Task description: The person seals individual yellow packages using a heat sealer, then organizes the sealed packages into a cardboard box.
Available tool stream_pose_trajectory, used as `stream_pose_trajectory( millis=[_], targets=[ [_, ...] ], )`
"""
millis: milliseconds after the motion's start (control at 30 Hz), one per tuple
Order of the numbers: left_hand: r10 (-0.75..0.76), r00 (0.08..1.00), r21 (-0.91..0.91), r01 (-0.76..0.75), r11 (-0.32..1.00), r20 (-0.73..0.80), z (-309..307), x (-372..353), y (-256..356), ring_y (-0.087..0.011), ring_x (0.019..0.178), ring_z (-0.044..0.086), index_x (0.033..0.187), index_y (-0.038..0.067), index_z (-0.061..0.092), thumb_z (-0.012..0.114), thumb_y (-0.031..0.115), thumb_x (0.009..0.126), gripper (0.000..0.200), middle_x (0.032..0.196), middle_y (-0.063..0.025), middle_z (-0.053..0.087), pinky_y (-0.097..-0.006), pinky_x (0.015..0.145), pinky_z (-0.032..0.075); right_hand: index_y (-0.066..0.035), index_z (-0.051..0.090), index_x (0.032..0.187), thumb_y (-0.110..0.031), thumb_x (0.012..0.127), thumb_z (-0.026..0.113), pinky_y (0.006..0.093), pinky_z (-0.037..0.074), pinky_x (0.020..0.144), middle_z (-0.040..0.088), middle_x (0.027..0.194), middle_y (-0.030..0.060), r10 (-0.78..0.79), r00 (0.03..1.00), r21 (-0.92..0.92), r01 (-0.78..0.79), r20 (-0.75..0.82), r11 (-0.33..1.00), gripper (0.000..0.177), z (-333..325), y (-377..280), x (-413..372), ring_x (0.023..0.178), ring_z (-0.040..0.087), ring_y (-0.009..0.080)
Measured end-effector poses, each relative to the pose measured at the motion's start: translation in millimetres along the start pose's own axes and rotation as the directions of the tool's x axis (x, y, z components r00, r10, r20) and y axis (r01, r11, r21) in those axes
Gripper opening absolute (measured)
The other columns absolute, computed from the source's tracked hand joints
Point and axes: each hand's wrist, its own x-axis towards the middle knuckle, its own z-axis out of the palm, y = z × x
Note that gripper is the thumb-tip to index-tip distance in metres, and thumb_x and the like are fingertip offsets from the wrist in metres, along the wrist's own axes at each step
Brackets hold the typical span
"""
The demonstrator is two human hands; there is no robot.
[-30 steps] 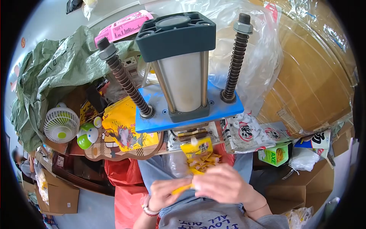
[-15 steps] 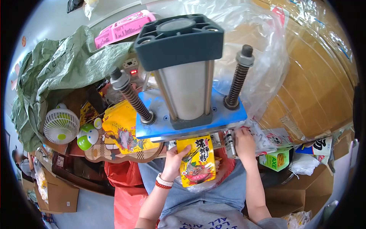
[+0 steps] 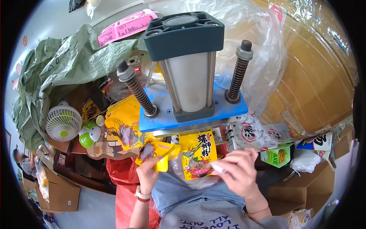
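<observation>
My left hand (image 3: 148, 176) is closed around a yellow printed packet (image 3: 163, 152), held tilted to the left of the press. A second yellow pouch (image 3: 199, 149) with large black characters lies with its top edge at the press's lower plate, over my lap. At its lower right edge, my right hand (image 3: 244, 173) has its fingers pinched on a small white piece (image 3: 218, 167). The press (image 3: 188, 82) stands in front of me, with a blue plate (image 3: 152, 124) and two spring-loaded posts. Behind my right hand, a clear printed bag (image 3: 249, 131) holds several white pieces.
On the left, yellow pouches (image 3: 126, 126) lie on a patterned board (image 3: 97, 150), near a white fan (image 3: 63, 123) and a green-and-white figure (image 3: 89, 135). A green box (image 3: 277, 155) and white plastic bag (image 3: 305, 164) are at right. Large cardboard (image 3: 316, 87) stands behind them.
My left hand has moved left and now holds a different yellow packet; the pouch it gripped stays at the press. My right hand has come down from beside the plate with a white piece.
</observation>
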Motion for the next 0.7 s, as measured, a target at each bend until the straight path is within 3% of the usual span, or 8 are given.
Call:
stream_pose_trajectory(
  millis=[133,267,300,400,467,500,567,700],
  targets=[
    [0.239,0.971,0.053,-0.239,0.970,0.007,-2.1,-8.0,56.4,-0.0274,0.098,0.071,0.097,0.003,0.074,0.061,-0.016,0.060,0.045,0.095,-0.0112,0.074,-0.0325,0.082,0.056,-0.016,0.073,0.105,-0.016,0.074,0.077,0.0406,0.033,0.092,0.065,0.102,-0.0045,-0.159,0.972,0.025,0.157,0.172,0.987,0.031,35.1,-7.7,-3.3,0.095,0.059,0.0156],
    [0.479,0.865,-0.148,-0.459,0.876,0.148,-24.0,-6.4,97.6,-0.0244,0.083,0.074,0.094,0.002,0.075,0.074,0.002,0.074,0.020,0.089,-0.0104,0.075,-0.0333,0.078,0.059,-0.018,0.074,0.104,-0.021,0.076,0.078,0.0393,0.034,0.094,0.066,0.096,-0.0075,-0.338,0.916,0.269,0.277,0.218,0.923,0.028,1.6,-22.2,2.4,0.097,0.060,0.0129],
    [0.480,0.864,-0.150,-0.460,0.875,0.149,-22.9,-6.9,101.0,-0.0244,0.083,0.074,0.094,0.002,0.075,0.074,0.002,0.074,0.020,0.089,-0.0104,0.075,-0.0333,0.078,0.059,-0.018,0.075,0.101,-0.026,0.075,0.081,0.0382,0.035,0.094,0.066,0.094,-0.0075,-0.306,0.918,0.341,0.212,0.252,0.916,0.028,-8.5,-25.2,1.6,0.096,0.061,0.0123],
    [0.284,0.914,-0.247,-0.215,0.945,0.290,-1.9,-4.3,97.4,-0.0171,0.071,0.072,0.093,0.002,0.075,0.076,0.011,0.082,0.014,0.078,-0.0078,0.074,-0.0287,0.066,0.057,-0.011,0.070,0.112,-0.031,0.072,0.083,0.0388,0.037,0.095,0.067,0.097,-0.0007,-0.078,0.952,0.284,-0.010,0.296,0.959,0.046,-2.0,-15.4,9.6,0.094,0.062,0.0187],
    [-0.253,0.857,-0.238,0.387,0.891,0.448,41.6,-4.3,66.0,-0.0097,0.069,0.068,0.093,0.000,0.074,0.072,0.015,0.089,0.016,0.080,-0.0028,0.074,-0.0270,0.063,0.054,-0.006,0.065,0.118,-0.027,0.073,0.083,0.0392,0.040,0.094,0.068,0.099,0.0057,0.144,0.956,0.130,-0.182,0.254,0.975,0.052,11.2,6.2,10.9,0.094,0.061,0.0244],
    [-0.347,0.833,-0.445,0.530,0.722,0.431,63.5,-1.7,56.5,-0.0041,0.072,0.063,0.101,-0.003,0.073,0.070,0.018,0.093,0.023,0.087,-0.0019,0.073,-0.0230,0.062,0.052,-0.004,0.064,0.118,-0.019,0.077,0.082,0.0376,0.045,0.090,0.068,0.100,0.0095,0.232,0.962,0.155,-0.254,0.143,0.955,0.047,13.2,16.6,9.2,0.091,0.062,0.0273],
    [-0.428,0.751,-0.657,0.653,0.375,0.503,81.8,16.1,46.7,-0.0075,0.075,0.065,0.102,-0.005,0.072,0.070,0.016,0.092,0.023,0.091,-0.0048,0.073,-0.0238,0.067,0.053,-0.004,0.064,0.118,-0.010,0.081,0.077,0.0365,0.047,0.087,0.067,0.098,0.0100,0.343,0.939,0.113,-0.342,0.017,0.933,0.040,3.3,36.0,6.5,0.088,0.062,0.0267],
    [-0.427,0.733,-0.695,0.663,0.278,0.529,89.5,55.8,44.6,-0.0126,0.079,0.068,0.103,-0.007,0.069,0.070,0.012,0.092,0.023,0.096,-0.0099,0.073,-0.0259,0.071,0.055,-0.001,0.066,0.105,-0.005,0.088,0.059,0.0428,0.044,0.086,0.066,0.101,0.0136,0.300,0.952,-0.349,-0.301,-0.057,0.888,0.019,13.6,82.1,25.4,0.095,0.060,0.0345]
  ],
)
